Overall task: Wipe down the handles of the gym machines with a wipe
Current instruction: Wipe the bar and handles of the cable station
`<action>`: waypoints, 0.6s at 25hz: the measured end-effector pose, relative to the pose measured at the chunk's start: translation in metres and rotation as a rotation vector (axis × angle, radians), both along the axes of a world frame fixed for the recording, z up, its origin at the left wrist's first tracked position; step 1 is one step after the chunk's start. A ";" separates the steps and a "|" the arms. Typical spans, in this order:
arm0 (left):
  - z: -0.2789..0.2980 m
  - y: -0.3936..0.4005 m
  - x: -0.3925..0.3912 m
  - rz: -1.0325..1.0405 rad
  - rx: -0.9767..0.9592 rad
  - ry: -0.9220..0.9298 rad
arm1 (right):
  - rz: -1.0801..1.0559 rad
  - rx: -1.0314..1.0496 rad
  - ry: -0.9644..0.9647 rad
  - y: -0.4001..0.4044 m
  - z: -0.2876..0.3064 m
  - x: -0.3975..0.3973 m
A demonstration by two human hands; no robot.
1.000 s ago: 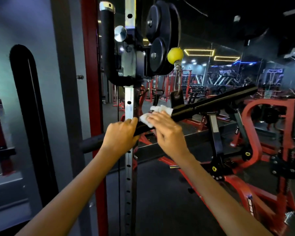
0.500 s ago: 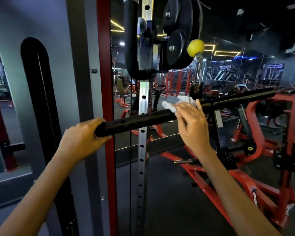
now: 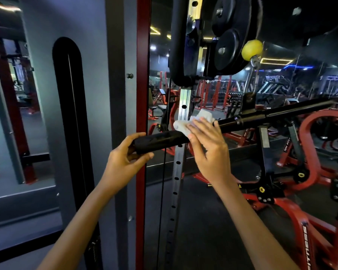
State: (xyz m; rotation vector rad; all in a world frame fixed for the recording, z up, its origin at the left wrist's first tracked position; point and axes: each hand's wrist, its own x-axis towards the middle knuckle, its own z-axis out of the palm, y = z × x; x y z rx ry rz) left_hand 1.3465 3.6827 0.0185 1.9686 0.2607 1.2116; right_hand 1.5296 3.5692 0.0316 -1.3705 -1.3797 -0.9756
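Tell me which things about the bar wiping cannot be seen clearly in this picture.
Head view only:
- The crumpled white wipe: mostly covered by the right hand; its contact with the long black padded bar is hidden.
- The bar's left end: wrapped by the left hand.
- Whether the bar is clean: too dark.
- The round black weight plates: cut off by the top edge.

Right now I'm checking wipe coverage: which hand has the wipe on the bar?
The right hand, pressing the white wipe onto the black bar near its middle. The left hand holds only the bar's bare end.
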 end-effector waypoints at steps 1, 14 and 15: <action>-0.002 0.000 0.001 -0.023 -0.024 -0.014 | -0.006 0.046 0.049 0.003 -0.004 -0.007; -0.009 0.001 0.016 -0.092 -0.002 -0.063 | -0.016 -0.035 -0.210 -0.017 -0.007 0.014; -0.008 0.001 0.018 -0.101 0.004 -0.065 | -0.006 -0.020 -0.167 -0.015 -0.010 0.011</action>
